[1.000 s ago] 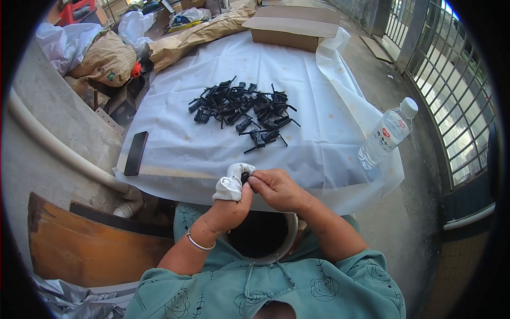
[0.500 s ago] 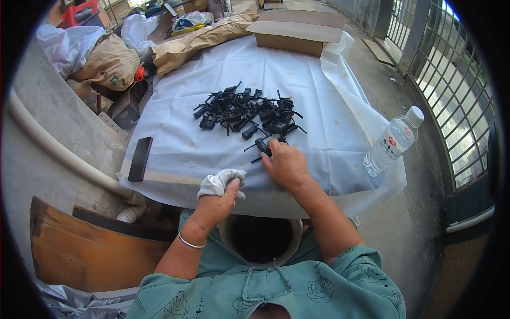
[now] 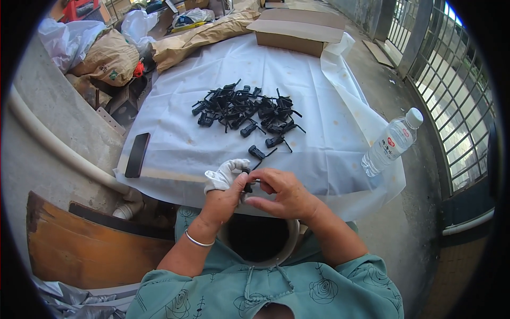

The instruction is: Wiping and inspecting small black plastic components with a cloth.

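My left hand (image 3: 227, 192) is closed around a small black plastic part (image 3: 248, 186) at the table's near edge. A white glove (image 3: 223, 173) covers its fingers, while the thumb is bare. My bare right hand (image 3: 284, 192) meets it there, its fingers pinching at the same part; the exact grip is partly hidden. Just beyond my hands lie two loose black parts (image 3: 256, 152) with thin stick-like arms. Farther off, a pile of similar black parts (image 3: 234, 106) is spread on the white sheet (image 3: 186, 114).
A phone (image 3: 138, 155) lies at the table's left edge. To the right stands a water bottle (image 3: 390, 142), leaning in view. An open cardboard box (image 3: 289, 43) sits at the far end, beside brown paper (image 3: 202, 40). Between my knees is a dark-filled bucket (image 3: 294, 234).
My right hand has come back from the near side of the pile to my left hand, bringing a black part. The left hand has shifted slightly right and its gloved fingers have opened out around it.
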`<state>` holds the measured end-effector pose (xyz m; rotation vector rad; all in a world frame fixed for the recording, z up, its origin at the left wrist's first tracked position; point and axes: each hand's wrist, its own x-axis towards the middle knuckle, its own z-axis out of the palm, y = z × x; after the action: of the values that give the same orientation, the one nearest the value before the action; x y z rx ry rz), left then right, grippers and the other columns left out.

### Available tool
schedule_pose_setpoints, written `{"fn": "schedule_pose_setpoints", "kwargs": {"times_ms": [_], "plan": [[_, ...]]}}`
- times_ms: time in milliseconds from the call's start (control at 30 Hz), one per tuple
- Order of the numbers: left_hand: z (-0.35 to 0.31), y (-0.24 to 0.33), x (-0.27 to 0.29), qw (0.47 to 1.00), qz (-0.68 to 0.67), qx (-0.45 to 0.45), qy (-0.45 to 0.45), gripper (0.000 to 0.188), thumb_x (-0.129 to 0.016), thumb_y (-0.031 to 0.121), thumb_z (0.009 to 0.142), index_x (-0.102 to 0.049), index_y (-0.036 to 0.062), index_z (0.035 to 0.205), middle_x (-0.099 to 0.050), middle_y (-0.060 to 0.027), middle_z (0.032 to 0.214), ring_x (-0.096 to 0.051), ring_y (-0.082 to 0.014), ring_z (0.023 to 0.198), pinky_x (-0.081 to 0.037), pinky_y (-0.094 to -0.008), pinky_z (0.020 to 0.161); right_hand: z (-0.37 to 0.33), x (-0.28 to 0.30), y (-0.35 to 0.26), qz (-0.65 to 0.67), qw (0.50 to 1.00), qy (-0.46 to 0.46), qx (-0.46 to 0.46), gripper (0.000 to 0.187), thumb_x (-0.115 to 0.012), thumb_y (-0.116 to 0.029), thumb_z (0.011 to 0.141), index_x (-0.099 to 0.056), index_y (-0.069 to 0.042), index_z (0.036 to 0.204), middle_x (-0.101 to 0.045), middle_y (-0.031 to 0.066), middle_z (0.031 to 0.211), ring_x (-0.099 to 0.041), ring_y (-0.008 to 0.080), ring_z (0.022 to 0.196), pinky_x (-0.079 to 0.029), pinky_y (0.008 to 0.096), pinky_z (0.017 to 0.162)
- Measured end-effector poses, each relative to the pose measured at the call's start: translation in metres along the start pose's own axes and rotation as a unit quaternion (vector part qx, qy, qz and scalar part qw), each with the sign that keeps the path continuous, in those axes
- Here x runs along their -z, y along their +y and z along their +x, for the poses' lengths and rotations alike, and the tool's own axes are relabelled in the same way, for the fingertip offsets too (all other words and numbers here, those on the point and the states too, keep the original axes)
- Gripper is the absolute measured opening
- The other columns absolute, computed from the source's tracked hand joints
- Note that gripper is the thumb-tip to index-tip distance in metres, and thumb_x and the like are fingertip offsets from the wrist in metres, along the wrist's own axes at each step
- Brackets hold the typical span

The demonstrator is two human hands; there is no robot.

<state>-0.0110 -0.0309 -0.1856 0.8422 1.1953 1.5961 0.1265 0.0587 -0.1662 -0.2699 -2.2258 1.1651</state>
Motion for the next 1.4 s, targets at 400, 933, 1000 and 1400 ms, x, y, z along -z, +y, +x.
{"fn": "schedule_pose_setpoints", "kwargs": {"times_ms": [400,933,1000,1400], "plan": [[-0.014,0.002,-0.003,0.993,0.101,-0.042,-0.039,0.031,-0.052,0.004,0.086,-0.048,0.0008,0.116,-0.056,-0.0006,0.094,-0.049,-0.0038,0.077,-0.042,-0.0171,0.067,0.0,-0.013,0.013,0.191,0.963,0.051,-0.181,0.022,-0.058,-0.019,0.087,-0.055,-0.001,0.075,-0.05,0.0011,0.06,-0.043,0.0058,0.059,-0.039,0.0224,0.054],[-0.014,-0.001,-0.011,0.885,0.373,-0.276,0.043,0.031,-0.055,0.001,0.079,-0.053,-0.005,0.109,-0.06,-0.0128,0.098,-0.059,-0.0184,0.084,-0.046,-0.0277,0.077,-0.011,-0.043,0.027,0.161,0.975,0.079,-0.131,0.024,-0.048,-0.016,0.092,-0.054,-0.001,0.073,-0.048,-0.0015,0.062,-0.038,0.0055,0.061,-0.038,0.0237,0.055],[-0.013,0.0,-0.01,0.869,0.408,-0.279,0.037,0.03,-0.055,0.0,0.078,-0.054,-0.005,0.108,-0.06,-0.0145,0.098,-0.059,-0.0202,0.086,-0.046,-0.0289,0.078,-0.011,-0.049,0.031,0.225,0.957,0.102,-0.152,0.024,-0.048,-0.017,0.092,-0.055,-0.002,0.074,-0.05,-0.0043,0.065,-0.039,0.0046,0.062,-0.037,0.0218,0.055],[-0.01,0.011,0.005,0.994,0.111,-0.022,0.005,0.027,-0.045,0.005,0.09,-0.041,0.0023,0.117,-0.052,-0.0005,0.087,-0.046,-0.0063,0.07,-0.041,-0.019,0.063,-0.01,-0.006,0.033,-0.042,0.998,-0.022,-0.035,0.011,-0.062,-0.012,0.081,-0.061,-0.002,0.087,-0.056,0.0061,0.066,-0.053,0.0127,0.058,-0.043,0.0277,0.055]]}}
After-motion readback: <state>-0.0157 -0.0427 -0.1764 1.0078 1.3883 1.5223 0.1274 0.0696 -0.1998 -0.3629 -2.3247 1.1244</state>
